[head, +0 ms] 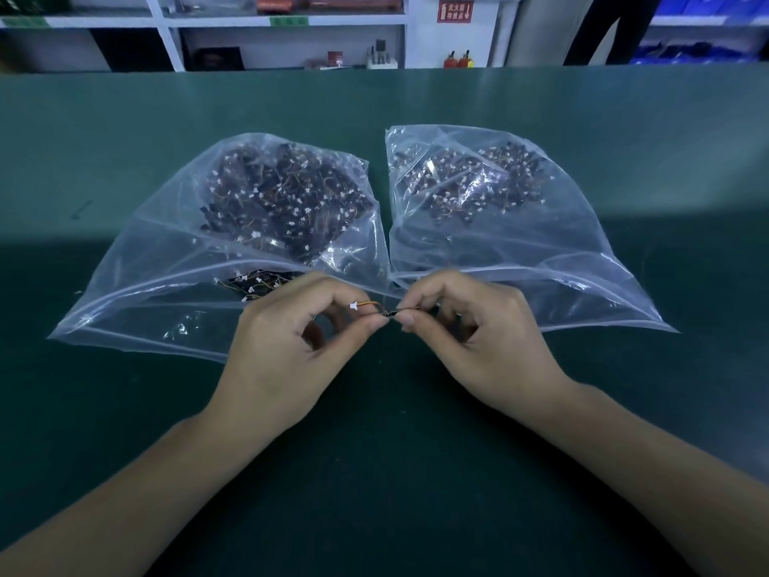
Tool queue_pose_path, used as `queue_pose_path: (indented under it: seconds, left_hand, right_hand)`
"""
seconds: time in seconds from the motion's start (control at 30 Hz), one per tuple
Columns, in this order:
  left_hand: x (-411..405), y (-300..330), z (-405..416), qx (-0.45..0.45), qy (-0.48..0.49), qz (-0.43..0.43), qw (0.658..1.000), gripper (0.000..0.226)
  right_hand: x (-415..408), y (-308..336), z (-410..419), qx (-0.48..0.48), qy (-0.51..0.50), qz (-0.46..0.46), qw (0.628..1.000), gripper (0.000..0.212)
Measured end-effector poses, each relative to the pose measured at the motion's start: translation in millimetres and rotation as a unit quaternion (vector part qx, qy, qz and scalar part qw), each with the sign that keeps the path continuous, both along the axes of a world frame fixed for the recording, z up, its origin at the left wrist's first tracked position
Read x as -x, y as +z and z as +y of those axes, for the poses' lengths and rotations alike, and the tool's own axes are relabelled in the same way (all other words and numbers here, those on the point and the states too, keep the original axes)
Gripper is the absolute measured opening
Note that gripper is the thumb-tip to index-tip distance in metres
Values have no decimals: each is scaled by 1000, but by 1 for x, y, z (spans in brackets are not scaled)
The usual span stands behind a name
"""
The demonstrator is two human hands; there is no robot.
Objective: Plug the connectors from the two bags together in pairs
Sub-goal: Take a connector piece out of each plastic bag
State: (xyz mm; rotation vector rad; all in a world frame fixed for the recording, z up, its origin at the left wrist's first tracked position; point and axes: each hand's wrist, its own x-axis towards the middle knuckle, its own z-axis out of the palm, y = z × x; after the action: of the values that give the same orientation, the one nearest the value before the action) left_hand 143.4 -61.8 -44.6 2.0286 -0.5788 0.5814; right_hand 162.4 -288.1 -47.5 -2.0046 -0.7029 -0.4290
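Two clear plastic bags lie side by side on the green table, the left bag (166,260) and the right bag (541,243), each holding a heap of small dark connectors with white plugs and orange wires. In front of the bags my left hand (287,347) pinches a small wired connector with a white plug (355,306). My right hand (470,326) pinches a dark connector piece (389,313). The two pieces meet between my fingertips; whether they are fully mated is hidden by my fingers.
The green table (374,451) stretches around and in front of the bags. A few loose connectors (258,283) lie near the mouth of the left bag. White shelving (291,35) with small items stands beyond the table's far edge.
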Motion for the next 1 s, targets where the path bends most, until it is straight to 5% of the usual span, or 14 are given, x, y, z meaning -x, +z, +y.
queue_pose_path:
  seconds: [0.4, 0.57, 0.73, 1.0]
  left_hand:
    - [-1, 1, 3, -53, 20, -21, 998, 24]
    - [-6, 4, 16, -162, 64, -70, 982, 45]
    - [-15, 9, 31, -190, 111, -105, 970, 53]
    - [-19, 4, 36, -201, 138, -107, 964, 56]
  right_hand:
    - [0, 8, -6, 35, 6, -31, 999, 7]
    - [-12, 13, -22, 24, 17, -10, 1000, 7]
    - [-16, 13, -29, -16, -28, 7, 999, 10]
    - [-22, 11, -37, 88, -119, -37, 988, 22]
